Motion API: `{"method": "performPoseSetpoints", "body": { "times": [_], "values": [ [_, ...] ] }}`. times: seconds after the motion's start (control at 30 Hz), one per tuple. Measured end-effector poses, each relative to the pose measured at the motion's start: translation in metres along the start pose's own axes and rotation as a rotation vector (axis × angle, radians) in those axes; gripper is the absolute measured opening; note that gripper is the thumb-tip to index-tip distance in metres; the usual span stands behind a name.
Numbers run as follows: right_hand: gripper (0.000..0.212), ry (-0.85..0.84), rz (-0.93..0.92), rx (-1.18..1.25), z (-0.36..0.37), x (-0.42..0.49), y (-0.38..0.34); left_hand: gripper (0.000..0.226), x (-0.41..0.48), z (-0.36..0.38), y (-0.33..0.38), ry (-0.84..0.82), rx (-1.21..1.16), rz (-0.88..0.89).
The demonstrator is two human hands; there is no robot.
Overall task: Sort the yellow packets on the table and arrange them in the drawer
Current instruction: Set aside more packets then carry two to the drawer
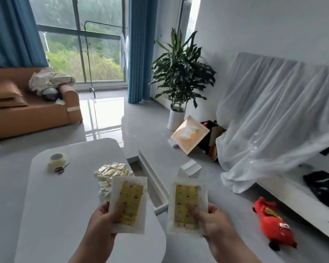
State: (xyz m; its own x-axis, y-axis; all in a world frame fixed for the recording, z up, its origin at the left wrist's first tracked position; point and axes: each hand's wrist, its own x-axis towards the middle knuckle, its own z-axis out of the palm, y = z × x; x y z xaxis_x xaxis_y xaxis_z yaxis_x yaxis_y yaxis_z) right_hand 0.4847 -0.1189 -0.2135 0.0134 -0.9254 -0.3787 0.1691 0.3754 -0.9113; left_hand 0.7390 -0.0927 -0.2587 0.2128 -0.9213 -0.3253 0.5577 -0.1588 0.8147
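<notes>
Left hand: fingers curled behind and thumb pressed on the front, gripping the lower end of a flat, white-edged plastic packet with a yellow patterned insert. This left packet is held upright over the near right part of the pale grey table with rounded corners.

Right hand: same grip, thumb on the front, holding a second packet of the same kind. This right packet is upright, past the table edge and over the floor. The two held packets are side by side and apart.

Just behind the left packet, a heap of small yellow-and-silver packets lies on the table near its right edge, partly hidden. The white drawer stands pulled out at the table's right side. Its inside is mostly hidden, so its contents cannot be told.

Farther left on the table a roll of clear tape stands, with small dark-handled scissors just beside it.

On the glossy grey floor to the right lies a red plush toy, near a low white bench.

Beyond these:
- A sheer white sheet is draped over furniture on the right.
- A green leafy plant in a white pot stands by the wall.
- An orange sofa stands at the left.
- Blue curtains hang at the large window.
</notes>
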Motion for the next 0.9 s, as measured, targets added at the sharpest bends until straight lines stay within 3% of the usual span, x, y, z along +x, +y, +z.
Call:
{"method": "performPoseSetpoints", "body": {
  "times": [0.1,0.17,0.23,0.43,0.5,0.67,0.9],
  "values": [
    [0.014,0.109,-0.013,0.034,-0.062,-0.029,-0.011,0.059,-0.013,0.061,-0.031,-0.087,0.012,-0.039],
    [0.016,0.177,-0.03,0.064,-0.096,-0.045,-0.021,0.032,-0.022,0.098,-0.047,-0.173,0.032,-0.051],
    [0.017,0.222,-0.047,0.113,-0.124,-0.058,-0.029,0.022,-0.026,0.127,-0.058,-0.221,0.057,-0.058],
    [0.02,0.237,-0.054,0.176,-0.177,-0.052,-0.041,0.054,-0.011,0.18,-0.074,-0.288,0.07,-0.089],
    [0.021,0.245,-0.045,0.183,-0.189,-0.035,-0.043,0.052,0.005,0.195,-0.083,-0.262,0.077,-0.108],
    [0.018,0.274,-0.013,0.176,-0.206,0.036,-0.057,0.017,0.065,0.225,-0.102,-0.201,0.102,-0.064],
    [0.023,0.223,0.017,0.14,-0.218,0.16,-0.11,0.019,0.171,0.274,-0.094,-0.15,0.1,-0.118]
  ]
}}
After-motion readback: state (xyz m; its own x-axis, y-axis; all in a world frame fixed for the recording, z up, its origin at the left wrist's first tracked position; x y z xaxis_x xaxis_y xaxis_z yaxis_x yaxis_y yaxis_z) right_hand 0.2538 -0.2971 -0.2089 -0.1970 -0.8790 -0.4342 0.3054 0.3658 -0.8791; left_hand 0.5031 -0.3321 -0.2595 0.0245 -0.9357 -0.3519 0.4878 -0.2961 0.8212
